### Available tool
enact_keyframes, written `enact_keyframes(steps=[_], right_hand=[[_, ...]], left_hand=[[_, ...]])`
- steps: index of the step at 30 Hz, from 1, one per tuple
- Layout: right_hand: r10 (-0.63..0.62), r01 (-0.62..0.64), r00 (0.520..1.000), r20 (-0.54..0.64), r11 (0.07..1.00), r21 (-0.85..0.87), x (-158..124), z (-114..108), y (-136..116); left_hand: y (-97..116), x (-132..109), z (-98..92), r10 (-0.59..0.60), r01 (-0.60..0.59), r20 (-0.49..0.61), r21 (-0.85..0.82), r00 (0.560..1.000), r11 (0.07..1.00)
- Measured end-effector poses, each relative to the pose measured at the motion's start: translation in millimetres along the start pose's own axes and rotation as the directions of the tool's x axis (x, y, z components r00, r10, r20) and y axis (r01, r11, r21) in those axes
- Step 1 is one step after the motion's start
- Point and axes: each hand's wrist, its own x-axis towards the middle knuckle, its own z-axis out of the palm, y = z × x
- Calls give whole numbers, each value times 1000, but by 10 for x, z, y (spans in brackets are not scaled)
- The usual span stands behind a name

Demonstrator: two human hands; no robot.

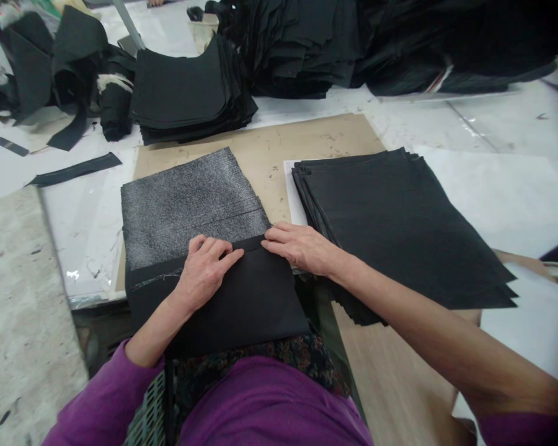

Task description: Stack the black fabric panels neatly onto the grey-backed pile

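A black fabric panel [242,297] lies over a stack of speckled grey pieces [186,198], its near part hanging past the table edge towards my lap. Along its upper edge runs a narrow fold, with loose pale threads at the left end. My left hand [207,269] is closed on this fold near the middle, fingers curled and thumb pressed on the cloth. At the right end of the fold, my right hand [297,246] pinches the edge between thumb and fingers. The fingertips' undersides are hidden.
A stack of black fabric sheets [390,217] lies to the right, overhanging the table. Behind stand curved black pieces [181,93] and larger black piles [302,49]. Brown board [260,142] lies under the work. A mottled pale surface [23,297] borders the left; a dark strip [77,169] lies beyond.
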Motion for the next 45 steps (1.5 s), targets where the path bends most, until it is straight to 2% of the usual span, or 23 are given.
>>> enact_keyframes(steps=[4, 11, 17, 23, 28, 36, 40, 45], right_hand=[[-45, 45, 999, -7, 999, -25, -27, 20, -23], [-28, 28, 998, -55, 1000, -8, -64, 73, -18], [9, -10, 996, -91, 1000, -10, -88, 114, -17], [-37, 37, 994, -104, 999, 4, -72, 105, -25], [-76, 72, 995, -65, 995, -62, -44, 98, -46], [-83, 80, 996, -43, 995, -59, 8, 53, -81], [-83, 83, 996, -6, 994, -75, -87, 13, -30], [-2, 9, 998, 57, 993, -118, -251, -45, 67]], left_hand=[[12, -3, 4, 29, -29, 11, 34, 1000, 999], [1, -25, 59, -15, 15, -12, -14, 1000, 1000], [-10, -30, 50, 7, -8, -23, -11, 1000, 1000], [0, -35, 16, 38, -39, 12, 26, 999, 999], [-18, -34, -8, 53, -55, 37, 48, 998, 997], [-15, -23, -15, 75, -77, 31, 62, 997, 995], [-9, -28, -11, 79, -82, 36, 77, 996, 994], [-15, -28, -7, 88, -89, 26, 70, 996, 994]])
